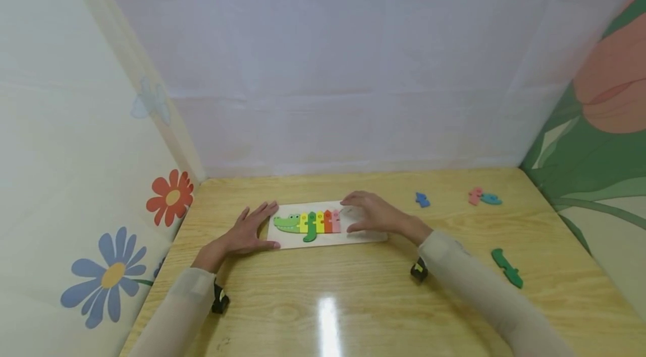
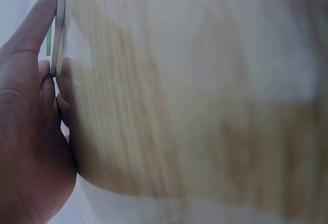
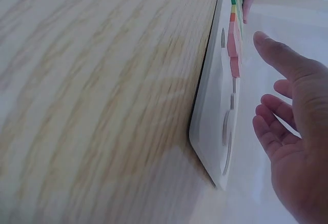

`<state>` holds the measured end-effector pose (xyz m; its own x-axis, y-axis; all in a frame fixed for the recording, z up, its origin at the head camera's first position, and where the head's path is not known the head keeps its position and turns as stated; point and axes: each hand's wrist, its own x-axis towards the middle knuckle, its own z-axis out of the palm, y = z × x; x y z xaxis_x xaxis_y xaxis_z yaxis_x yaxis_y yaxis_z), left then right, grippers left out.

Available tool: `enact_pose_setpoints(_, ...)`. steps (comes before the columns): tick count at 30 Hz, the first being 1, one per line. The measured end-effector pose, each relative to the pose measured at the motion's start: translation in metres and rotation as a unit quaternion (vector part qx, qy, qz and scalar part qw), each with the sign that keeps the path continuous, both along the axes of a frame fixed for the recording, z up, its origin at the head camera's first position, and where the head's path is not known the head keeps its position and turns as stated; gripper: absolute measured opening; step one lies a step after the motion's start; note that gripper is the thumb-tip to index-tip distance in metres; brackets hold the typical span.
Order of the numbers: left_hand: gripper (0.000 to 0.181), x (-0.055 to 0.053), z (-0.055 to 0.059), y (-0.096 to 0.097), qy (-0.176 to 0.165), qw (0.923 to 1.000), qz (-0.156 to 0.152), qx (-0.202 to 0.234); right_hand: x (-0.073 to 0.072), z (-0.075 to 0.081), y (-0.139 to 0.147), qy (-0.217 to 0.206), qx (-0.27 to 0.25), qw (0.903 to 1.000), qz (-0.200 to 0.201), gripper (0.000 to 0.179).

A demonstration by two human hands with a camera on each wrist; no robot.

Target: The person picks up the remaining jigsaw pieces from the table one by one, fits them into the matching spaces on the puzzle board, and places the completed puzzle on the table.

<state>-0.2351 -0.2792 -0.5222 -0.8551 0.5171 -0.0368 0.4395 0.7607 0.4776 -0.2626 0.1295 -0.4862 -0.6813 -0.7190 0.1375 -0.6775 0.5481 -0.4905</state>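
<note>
A white puzzle board (image 1: pixel 298 242) lies on the table with a crocodile picture partly filled in. Its light-green head piece (image 1: pixel 287 223) is at the left, followed by yellow, green, yellow, orange-red and pink body pieces (image 1: pixel 336 221). My left hand (image 1: pixel 247 232) rests against the board's left end with fingers and thumb spread, one at each corner. Over the board's right part hovers my right hand (image 1: pixel 374 214), thumb and fingers apart and loosely bent. In the right wrist view, nothing lies between that hand's fingers (image 3: pixel 279 114), and bare recesses show on the board.
On the table to the right are a blue piece (image 1: pixel 422 199), a pink piece (image 1: pixel 475 195) touching a teal one (image 1: pixel 491 199), and a long dark-green piece (image 1: pixel 507 268) nearer the front. A pale cloth wall (image 1: pixel 323 77) closes off the back.
</note>
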Motion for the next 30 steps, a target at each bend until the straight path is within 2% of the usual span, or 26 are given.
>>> enact_pose_setpoints(8,0.106,0.003,0.002,0.001,0.003,1.0,0.001,0.009,0.004,0.002,0.013,-0.002,0.015,0.9997,-0.016,0.07)
enact_pose_setpoints(23,0.106,0.001,0.001,0.0,-0.002,1.0,-0.002,0.001,0.007,0.006,0.045,0.039,0.04,0.9982,-0.021,0.07)
enact_pose_setpoints(30,0.107,0.0,0.001,0.0,-0.008,1.0,-0.003,-0.001,0.01,0.007,0.061,0.035,0.013,0.9989,-0.027,0.068)
